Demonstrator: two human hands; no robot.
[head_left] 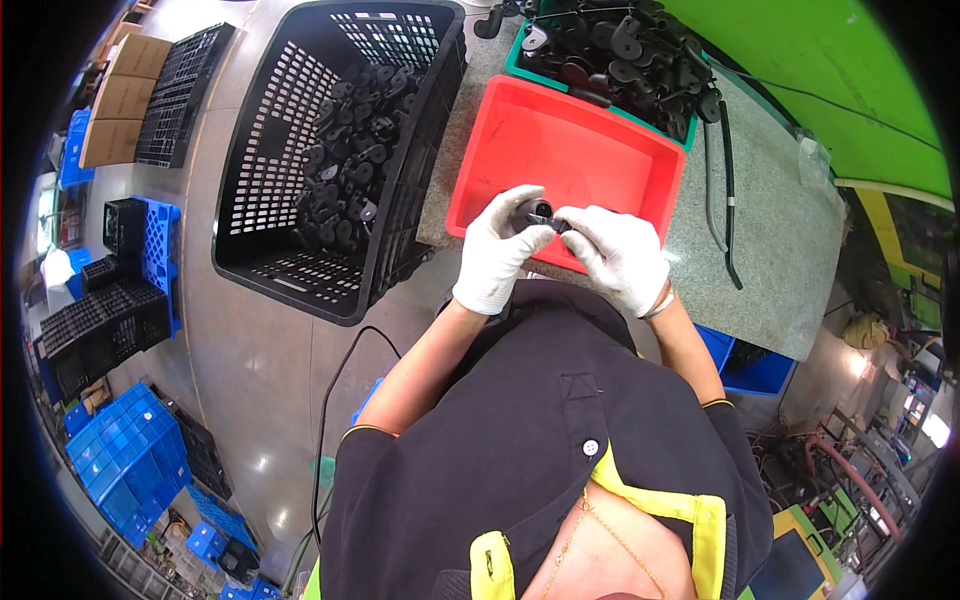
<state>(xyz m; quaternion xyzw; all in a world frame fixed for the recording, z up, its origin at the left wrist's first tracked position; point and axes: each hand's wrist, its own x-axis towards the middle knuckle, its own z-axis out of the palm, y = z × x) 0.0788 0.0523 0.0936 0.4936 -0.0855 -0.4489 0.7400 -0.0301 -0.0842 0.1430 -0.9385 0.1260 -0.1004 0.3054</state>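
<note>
White-gloved fingers of the person's left hand (493, 252) and right hand (622, 258) pinched a small black part (541, 214) from both sides, seemingly to steady it, above a red tray (560, 130)'s near edge, while I saw similar parts (628, 45) heaped within reach.

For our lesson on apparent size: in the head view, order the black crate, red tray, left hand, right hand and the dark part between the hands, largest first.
1. Black crate
2. Red tray
3. Left hand and right hand: too alike to rank
4. Dark part, partly covered
</note>
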